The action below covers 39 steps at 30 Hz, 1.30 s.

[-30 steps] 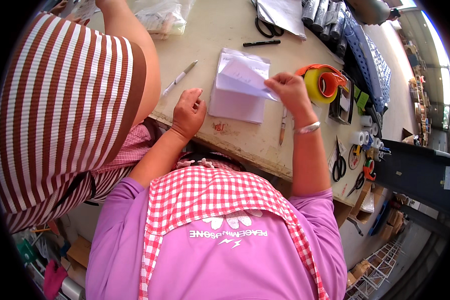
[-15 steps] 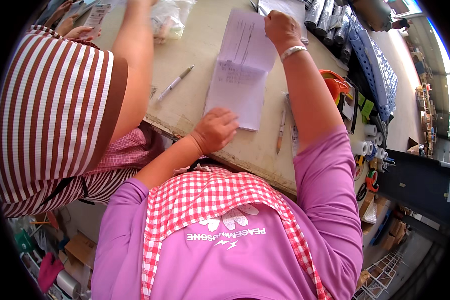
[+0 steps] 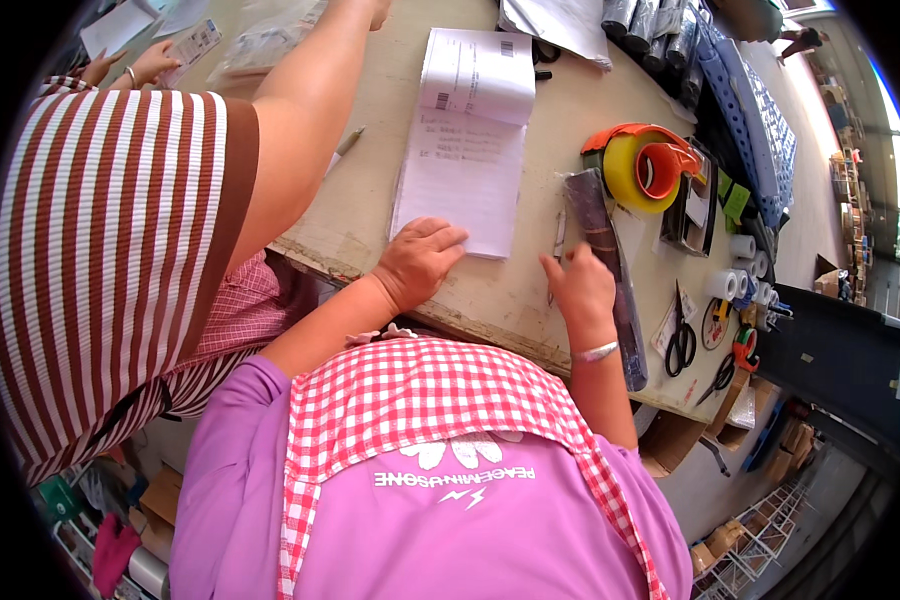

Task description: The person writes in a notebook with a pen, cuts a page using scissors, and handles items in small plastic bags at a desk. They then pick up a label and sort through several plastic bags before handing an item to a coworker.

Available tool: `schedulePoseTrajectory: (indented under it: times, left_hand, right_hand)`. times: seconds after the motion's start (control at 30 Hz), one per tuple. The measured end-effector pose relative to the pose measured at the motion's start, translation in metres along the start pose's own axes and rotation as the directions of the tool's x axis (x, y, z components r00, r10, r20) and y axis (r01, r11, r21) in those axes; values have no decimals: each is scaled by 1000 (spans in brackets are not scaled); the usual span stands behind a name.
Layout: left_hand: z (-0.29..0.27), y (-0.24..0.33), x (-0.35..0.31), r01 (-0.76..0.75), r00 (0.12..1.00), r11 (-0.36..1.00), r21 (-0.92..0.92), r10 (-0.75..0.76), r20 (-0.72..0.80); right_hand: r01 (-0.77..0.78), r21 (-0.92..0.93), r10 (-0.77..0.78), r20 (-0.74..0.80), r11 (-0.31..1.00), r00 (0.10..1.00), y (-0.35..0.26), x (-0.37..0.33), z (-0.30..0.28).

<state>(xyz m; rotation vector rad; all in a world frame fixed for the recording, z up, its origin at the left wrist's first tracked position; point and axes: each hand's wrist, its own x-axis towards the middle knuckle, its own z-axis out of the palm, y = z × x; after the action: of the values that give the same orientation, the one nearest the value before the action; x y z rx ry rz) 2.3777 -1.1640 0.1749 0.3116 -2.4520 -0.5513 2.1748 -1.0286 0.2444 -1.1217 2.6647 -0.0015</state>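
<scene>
A pad of white paper (image 3: 460, 195) lies on the table in front of me, its top sheet folded back to show printing on the reverse. Handwritten lines cross its middle. My left hand (image 3: 425, 262) rests on the pad's lower left corner, fingers laid out flat. To the right of the pad, my right hand (image 3: 582, 290) is over a slim pen (image 3: 559, 238), thumb apart from the bent fingers. The pen still lies on the table, partly covered by the thumb. A long dark plastic-wrapped strip (image 3: 610, 265) runs just beside that hand.
An orange tape dispenser (image 3: 645, 165) with yellow tape stands to the right, near black scissors (image 3: 681, 340) and small white rolls (image 3: 730, 285). Black rolls (image 3: 660, 35) and papers (image 3: 560, 25) lie farther back. A co-worker's arm (image 3: 305, 110) reaches across at left, over another pen (image 3: 348, 142).
My right hand has left the folded-back sheet and come down and toward me, to the pen. The sheet now lies back by itself. My left hand stays on the pad, which has shifted slightly left.
</scene>
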Motion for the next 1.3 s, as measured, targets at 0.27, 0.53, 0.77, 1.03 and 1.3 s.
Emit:
schedulePoseTrajectory:
  times: [0.27,0.53,0.77,1.03,1.3]
  left_hand:
    - [1,7,3,36,999,999,39,-36,-9]
    - [4,3,1,20,1000,1000,-20,-21,-15]
    - [6,3,1,73,996,997,25,-74,44]
    - [7,3,-1,89,995,996,15,-90,48]
    - [7,3,0,94,995,995,23,-95,38]
  right_hand:
    - [23,346,-39,39,938,998,22,-11,24]
    - [146,981,-93,-135,127,987,-22,-21,45]
    - [272,941,-222,-227,200,948,-25,-11,73]
    - [345,861,-219,-279,373,935,-33,-16,79]
    - [410,830,-251,-335,377,908,-34,-12,82]
